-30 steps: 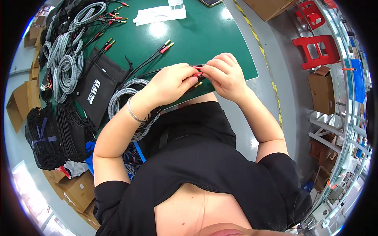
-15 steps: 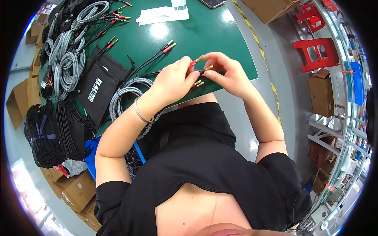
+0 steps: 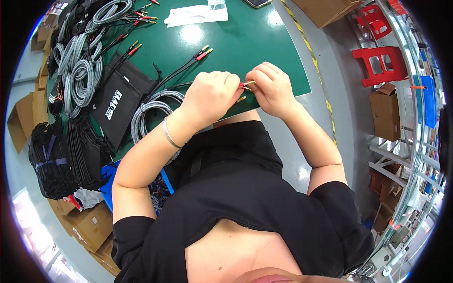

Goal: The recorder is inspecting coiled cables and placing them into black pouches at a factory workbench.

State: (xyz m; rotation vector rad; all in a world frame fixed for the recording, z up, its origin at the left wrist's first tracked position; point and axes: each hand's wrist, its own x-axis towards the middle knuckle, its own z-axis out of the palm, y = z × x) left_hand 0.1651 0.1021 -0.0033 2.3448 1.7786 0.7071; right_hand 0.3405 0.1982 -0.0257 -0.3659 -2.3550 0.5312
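Observation:
Over the near edge of the green table, my left hand point(image 3: 211, 96) is closed round the black leads of a grey braided cable. A red connector plug point(image 3: 244, 85) with a gold tip sticks out of it. My right hand point(image 3: 272, 89) pinches the gold tip from the other side. Another gold tip point(image 3: 241, 99) shows just below the left hand. The coiled grey cable point(image 3: 158, 106) lies by my left forearm, and its other leads end in a red and a black plug point(image 3: 203, 54) on the table. My fingers hide part of the held plugs.
A black drawstring pouch point(image 3: 115, 106) lies left of the coil. Further left are several coiled cables point(image 3: 78, 80) and stacked black pouches point(image 3: 49, 162). White paper point(image 3: 196, 16) lies at the table's far side. A blue bin point(image 3: 107, 188) stands below the table edge; red stools point(image 3: 380, 63) stand right.
My right hand has closed from spread fingers into a pinch on a gold plug tip. The left hand has turned, its fingers curling further over the leads, and the red plug now points right.

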